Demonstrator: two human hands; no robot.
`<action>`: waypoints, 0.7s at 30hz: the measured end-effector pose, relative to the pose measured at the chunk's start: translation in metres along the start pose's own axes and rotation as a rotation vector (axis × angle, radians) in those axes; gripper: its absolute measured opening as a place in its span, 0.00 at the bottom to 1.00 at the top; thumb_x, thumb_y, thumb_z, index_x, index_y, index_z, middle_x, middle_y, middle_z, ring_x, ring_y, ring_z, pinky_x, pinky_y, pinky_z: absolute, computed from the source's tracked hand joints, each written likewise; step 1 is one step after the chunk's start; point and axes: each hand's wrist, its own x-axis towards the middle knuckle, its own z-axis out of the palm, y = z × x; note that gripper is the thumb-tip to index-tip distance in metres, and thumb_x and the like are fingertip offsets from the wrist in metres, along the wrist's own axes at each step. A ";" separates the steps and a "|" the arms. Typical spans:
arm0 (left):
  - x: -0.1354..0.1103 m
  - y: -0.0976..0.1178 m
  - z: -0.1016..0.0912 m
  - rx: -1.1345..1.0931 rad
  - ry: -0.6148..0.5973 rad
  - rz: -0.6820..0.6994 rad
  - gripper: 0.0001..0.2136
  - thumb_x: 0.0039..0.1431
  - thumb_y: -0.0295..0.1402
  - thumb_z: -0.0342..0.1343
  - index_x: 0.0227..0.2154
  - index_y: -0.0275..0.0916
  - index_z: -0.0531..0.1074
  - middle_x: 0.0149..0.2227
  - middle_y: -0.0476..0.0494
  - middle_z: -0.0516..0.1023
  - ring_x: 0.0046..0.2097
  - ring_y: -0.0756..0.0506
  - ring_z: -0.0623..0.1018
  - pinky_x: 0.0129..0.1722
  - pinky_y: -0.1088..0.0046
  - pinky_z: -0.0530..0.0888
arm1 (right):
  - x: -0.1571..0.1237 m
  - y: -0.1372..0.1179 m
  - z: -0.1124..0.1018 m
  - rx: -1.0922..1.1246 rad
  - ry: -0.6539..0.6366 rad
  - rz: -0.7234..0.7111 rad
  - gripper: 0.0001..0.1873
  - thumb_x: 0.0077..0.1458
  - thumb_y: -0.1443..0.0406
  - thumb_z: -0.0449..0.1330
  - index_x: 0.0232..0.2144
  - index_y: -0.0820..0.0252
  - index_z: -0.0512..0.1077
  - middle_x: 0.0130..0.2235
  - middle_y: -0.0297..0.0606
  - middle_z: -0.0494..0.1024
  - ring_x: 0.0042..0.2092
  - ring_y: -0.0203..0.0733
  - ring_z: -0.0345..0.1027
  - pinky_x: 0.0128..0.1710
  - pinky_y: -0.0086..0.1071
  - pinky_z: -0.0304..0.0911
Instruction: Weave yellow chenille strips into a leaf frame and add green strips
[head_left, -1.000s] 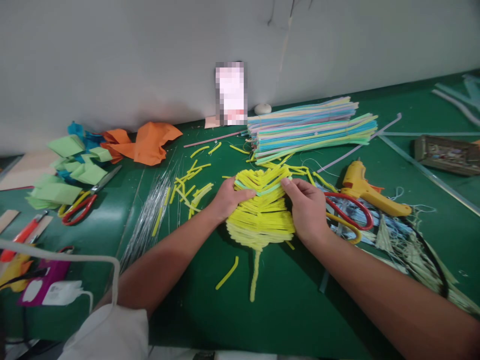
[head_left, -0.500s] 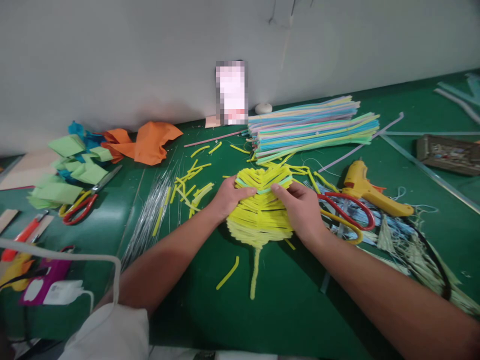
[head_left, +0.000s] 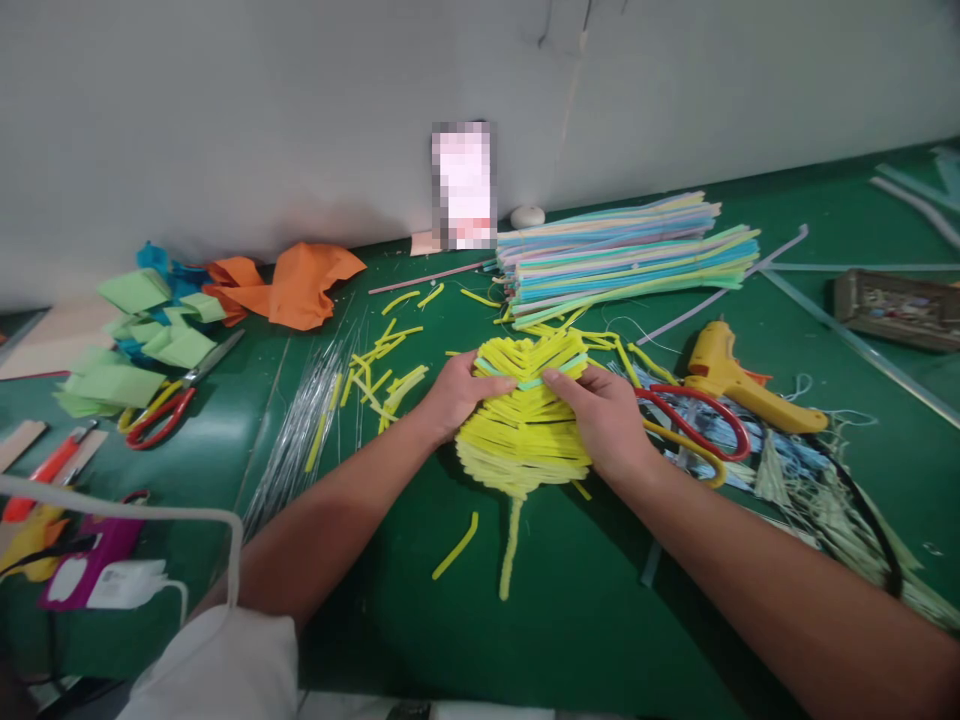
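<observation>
Between my two hands is a yellow leaf made of pipe cleaners, its stem pointing down toward me. Two mint-green pieces cross its upper part in a shallow V. My left hand grips the left edge, thumb on top of the green piece and fingers hidden behind. On the opposite edge my right hand is closed the same way, its thumb pressing near the middle of the V. Cut yellow pipe cleaner bits lie left of the leaf, and one short piece rests below it.
Bundled pastel pipe cleaners lie behind the leaf. To the right are a yellow glue gun, red-and-yellow-handled scissors and tassels. Leftward lie thin wires, more scissors and folded green paper. A phone leans against the wall.
Almost nothing differs. The leaf and both hands have shifted very slightly to the right, with the grip unchanged.
</observation>
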 end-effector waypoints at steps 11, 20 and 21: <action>0.001 0.001 -0.001 0.028 0.045 0.081 0.18 0.42 0.45 0.69 0.26 0.35 0.75 0.21 0.48 0.76 0.25 0.46 0.77 0.30 0.70 0.73 | 0.004 0.007 -0.005 -0.022 0.159 -0.013 0.19 0.50 0.47 0.64 0.25 0.55 0.74 0.25 0.35 0.77 0.29 0.44 0.71 0.29 0.36 0.68; 0.006 -0.005 -0.007 0.004 0.056 0.174 0.14 0.46 0.42 0.68 0.24 0.37 0.71 0.20 0.54 0.70 0.22 0.53 0.69 0.26 0.75 0.67 | 0.009 0.016 -0.013 -0.164 0.164 -0.129 0.23 0.49 0.43 0.62 0.22 0.54 0.71 0.21 0.33 0.71 0.26 0.43 0.67 0.27 0.36 0.64; 0.006 -0.004 -0.007 -0.005 0.052 0.188 0.14 0.46 0.41 0.68 0.24 0.37 0.71 0.20 0.54 0.69 0.21 0.53 0.68 0.26 0.76 0.67 | 0.009 0.016 -0.013 -0.175 0.169 -0.144 0.23 0.50 0.43 0.61 0.22 0.55 0.71 0.20 0.33 0.70 0.26 0.43 0.66 0.27 0.36 0.64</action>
